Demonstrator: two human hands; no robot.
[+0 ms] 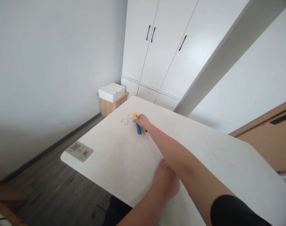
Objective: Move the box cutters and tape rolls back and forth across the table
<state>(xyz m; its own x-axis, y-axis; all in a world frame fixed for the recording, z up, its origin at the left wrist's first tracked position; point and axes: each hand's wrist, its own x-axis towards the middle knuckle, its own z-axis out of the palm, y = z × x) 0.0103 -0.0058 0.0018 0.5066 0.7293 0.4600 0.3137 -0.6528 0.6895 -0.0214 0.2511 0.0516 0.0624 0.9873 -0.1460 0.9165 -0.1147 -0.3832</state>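
head view, looking forward and down. the right hand (142,121) is stretched far across the white table (204,157), its fingers curled down onto a yellow tool (136,116) and a blue tool (138,128) that lie touching or crossed near the table's far left corner; the grip is too small to resolve, so whether the fingers pinch a tool or only rest on it cannot be told. the left hand (165,182) lies flat on the near part of the table, fingers loosely together, holding nothing. just left of the tools sit three small clear round dishes (124,121), close together. the tools look like slim, stiff plastic pieces, probably light and somewhat slick on the smooth top; a pinch across the narrow middle of one would likely serve best. the dishes look thin, light and easily knocked. a printed label (79,151) is stuck at the near left corner. beyond, a white box (111,91) sits on a wooden stand (111,105) by white cupboards (161,47).
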